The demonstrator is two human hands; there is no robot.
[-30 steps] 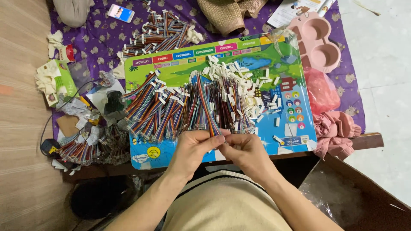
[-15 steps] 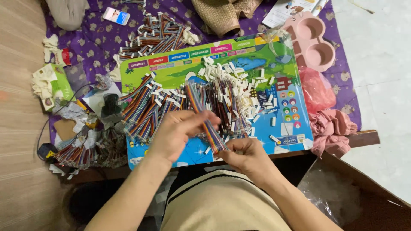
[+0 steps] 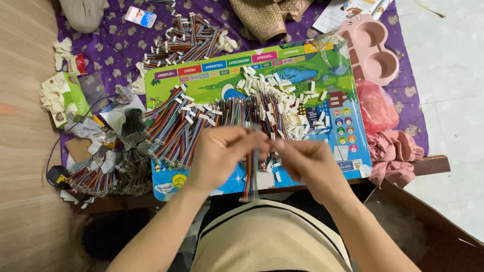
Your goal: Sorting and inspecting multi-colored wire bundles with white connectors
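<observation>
Purple cloth (image 3: 121,48) with a small pale print covers the low table, and beyond its edges I see wood-plank flooring on one side and pale tile on the other. On the cloth lies a glossy, brightly printed board (image 3: 307,75) — green, blue and yellow, flat and rectangular — and it serves as my work surface. Spread over it are heaps of thin rainbow ribbon cables (image 3: 176,126) with small white plastic connectors (image 3: 275,88), more bundles lying off the board's far edge and at its near left corner.

My left hand (image 3: 219,153) and right hand (image 3: 305,158) meet over the board's near edge. Between them I hold one multicoloured cable strip (image 3: 250,176), which hangs straight down from my fingertips toward my lap; both sets of fingers are pinched together on its upper end, blurred a little.

A pink moulded tray (image 3: 373,50) with round hollows sits at the far right — its cups look bare. Just below it lie a translucent red plastic bag (image 3: 375,108) and crumpled pink fabric (image 3: 393,151). A green tissue box (image 3: 68,95) with white paper stands at the left, and a phone (image 3: 140,16) lies near the far edge.
</observation>
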